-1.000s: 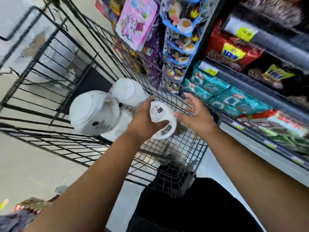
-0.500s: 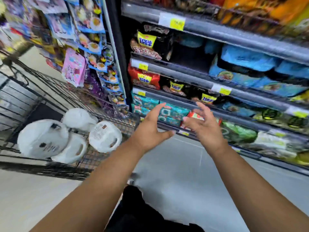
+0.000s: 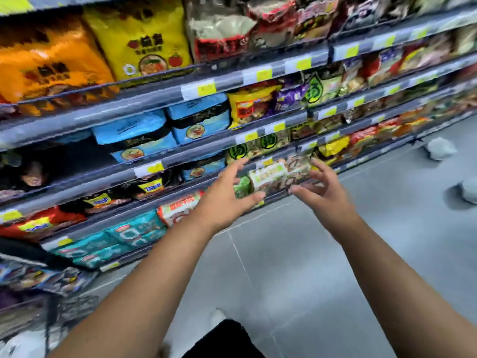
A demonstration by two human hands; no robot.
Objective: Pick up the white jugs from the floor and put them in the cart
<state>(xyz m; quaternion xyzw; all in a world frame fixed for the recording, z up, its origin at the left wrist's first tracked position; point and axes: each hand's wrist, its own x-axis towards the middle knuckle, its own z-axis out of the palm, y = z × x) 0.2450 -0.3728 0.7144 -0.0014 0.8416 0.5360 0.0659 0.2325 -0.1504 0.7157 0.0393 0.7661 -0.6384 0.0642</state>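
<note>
Both my hands are raised in front of me over the grey floor, empty, fingers spread. My left hand (image 3: pixel 227 195) and my right hand (image 3: pixel 320 192) face each other a short way apart. Two white jugs lie on the floor at the right: one (image 3: pixel 438 149) near the foot of the shelves, another (image 3: pixel 468 190) at the frame's right edge. Both are blurred. A corner of the black wire cart (image 3: pixel 51 319) shows at the bottom left, with something white (image 3: pixel 23 344) in it, probably a jug.
Long store shelves (image 3: pixel 232 83) packed with noodle and snack bags run along the left and back. Grey tiled floor (image 3: pixel 296 267) stretches to the right toward the jugs. My dark trouser leg (image 3: pixel 227 339) shows at the bottom.
My left hand let go of a white jug in the cart. My view swung right, away from the cart, along the shelves; both hands now hang empty and two floor jugs came into sight.
</note>
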